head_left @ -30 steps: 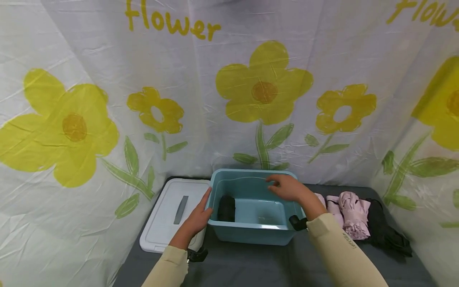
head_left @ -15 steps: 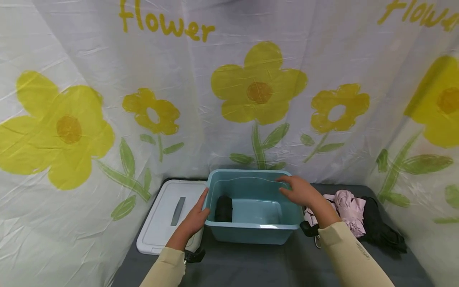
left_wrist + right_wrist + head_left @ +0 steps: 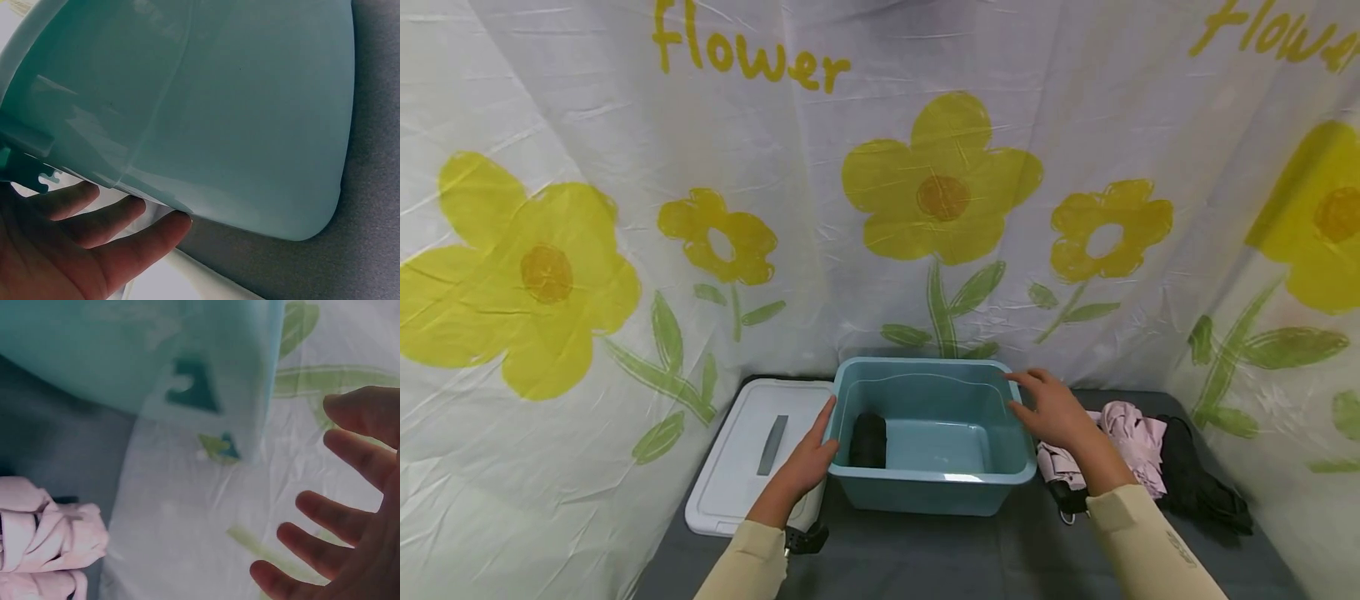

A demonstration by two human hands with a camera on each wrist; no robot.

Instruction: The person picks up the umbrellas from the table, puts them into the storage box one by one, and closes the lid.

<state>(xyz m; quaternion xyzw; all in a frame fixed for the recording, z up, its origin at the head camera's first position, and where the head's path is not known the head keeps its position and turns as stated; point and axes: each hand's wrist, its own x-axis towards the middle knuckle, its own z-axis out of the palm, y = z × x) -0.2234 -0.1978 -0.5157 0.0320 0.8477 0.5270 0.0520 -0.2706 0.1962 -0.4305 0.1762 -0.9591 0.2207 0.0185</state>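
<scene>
A blue-green plastic storage bin [image 3: 925, 493] stands in the middle of the head view, its top uncovered. Inside it, at the left end, lies a black rolled bundle [image 3: 868, 440]. My left hand [image 3: 808, 458] rests at the bin's left side; in the left wrist view its straight fingers [image 3: 140, 247] touch the outer wall beneath the rim. My right hand [image 3: 1056, 412] is at the bin's right rim with fingers spread. Seen from the right wrist, those fingers [image 3: 322, 550] hold nothing and stand apart from the bin wall [image 3: 125, 356].
A white lid with a grey handle [image 3: 737, 450] lies left of the bin. To the right are pink folded cloth bundles [image 3: 1131, 446] and a black folded item [image 3: 1198, 479]. A flower-printed curtain [image 3: 820, 250] hangs behind the grey surface [image 3: 917, 558].
My right hand has moved right, from over the inside of the bin to its right rim. The left hand has stayed at the bin's left side.
</scene>
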